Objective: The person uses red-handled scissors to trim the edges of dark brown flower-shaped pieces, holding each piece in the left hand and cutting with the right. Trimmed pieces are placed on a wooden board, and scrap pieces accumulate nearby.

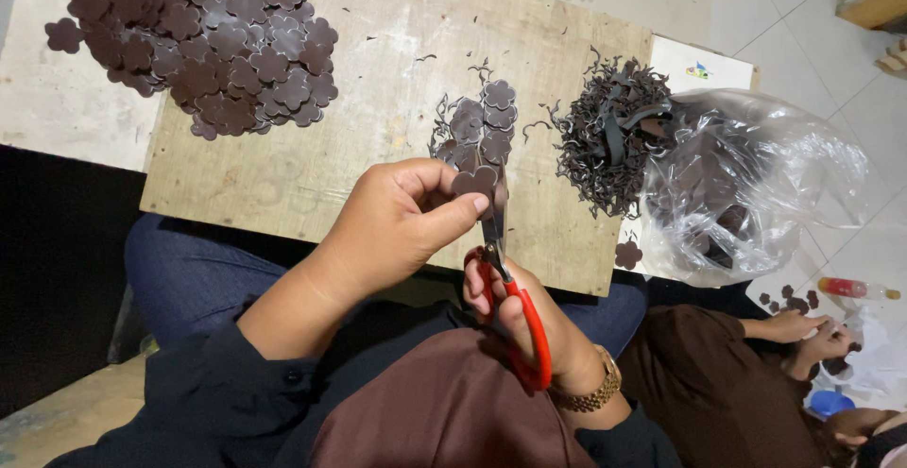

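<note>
Pinching a thin brown flower-shaped cutout [475, 182] between thumb and fingertips of the left hand [402, 222], just above the wooden board [378, 81]. Judging it light, flat and bendy, so gripping near the edge away from the blades. Closing the right hand [515, 312] around red-handled scissors [510, 289], trimming its rim.

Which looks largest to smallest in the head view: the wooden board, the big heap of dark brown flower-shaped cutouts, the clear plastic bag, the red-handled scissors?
1. Wooden board
2. Heap of dark brown flower-shaped cutouts and clear plastic bag: look alike, not ranked
3. Red-handled scissors
</note>
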`<action>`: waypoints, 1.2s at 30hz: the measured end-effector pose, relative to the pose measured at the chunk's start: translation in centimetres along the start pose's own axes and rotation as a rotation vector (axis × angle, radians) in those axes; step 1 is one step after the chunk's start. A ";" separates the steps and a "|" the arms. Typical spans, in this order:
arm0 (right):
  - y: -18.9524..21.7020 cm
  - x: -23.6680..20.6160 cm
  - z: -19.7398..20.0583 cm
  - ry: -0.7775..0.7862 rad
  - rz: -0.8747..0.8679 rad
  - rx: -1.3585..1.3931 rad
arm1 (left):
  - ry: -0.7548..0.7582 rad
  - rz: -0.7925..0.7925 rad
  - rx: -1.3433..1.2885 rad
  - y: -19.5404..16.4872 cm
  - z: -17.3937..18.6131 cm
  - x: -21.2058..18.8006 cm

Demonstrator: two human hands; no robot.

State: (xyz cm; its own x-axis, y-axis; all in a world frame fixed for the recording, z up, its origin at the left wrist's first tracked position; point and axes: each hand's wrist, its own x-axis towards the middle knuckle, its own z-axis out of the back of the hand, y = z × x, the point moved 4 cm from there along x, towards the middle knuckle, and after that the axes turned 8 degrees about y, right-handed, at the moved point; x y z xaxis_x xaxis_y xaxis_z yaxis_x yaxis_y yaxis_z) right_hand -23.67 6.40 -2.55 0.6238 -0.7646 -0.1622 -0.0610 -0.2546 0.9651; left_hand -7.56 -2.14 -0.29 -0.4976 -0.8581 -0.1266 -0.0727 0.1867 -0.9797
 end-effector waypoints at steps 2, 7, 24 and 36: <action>0.0 0.1 0.0 0.012 0.019 -0.015 | -0.009 0.027 0.061 0.1 0.0 0.0; -0.6 -0.4 0.0 -0.021 -0.016 0.055 | -0.018 0.024 -0.008 0.3 -0.1 -0.1; -0.8 -0.2 0.2 0.009 0.029 -0.016 | 0.026 0.026 -0.218 1.3 -0.3 0.3; -1.3 -0.6 0.3 -0.037 -0.013 0.035 | 0.009 -0.018 -0.230 1.5 -0.4 0.5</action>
State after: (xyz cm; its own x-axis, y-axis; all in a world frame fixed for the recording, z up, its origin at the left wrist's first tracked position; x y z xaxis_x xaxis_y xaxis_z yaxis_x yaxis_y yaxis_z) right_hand -24.19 7.01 -3.77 0.5959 -0.7821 -0.1824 -0.0812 -0.2846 0.9552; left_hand -8.25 -2.08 -1.75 -0.5019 -0.8582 -0.1075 -0.2756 0.2765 -0.9206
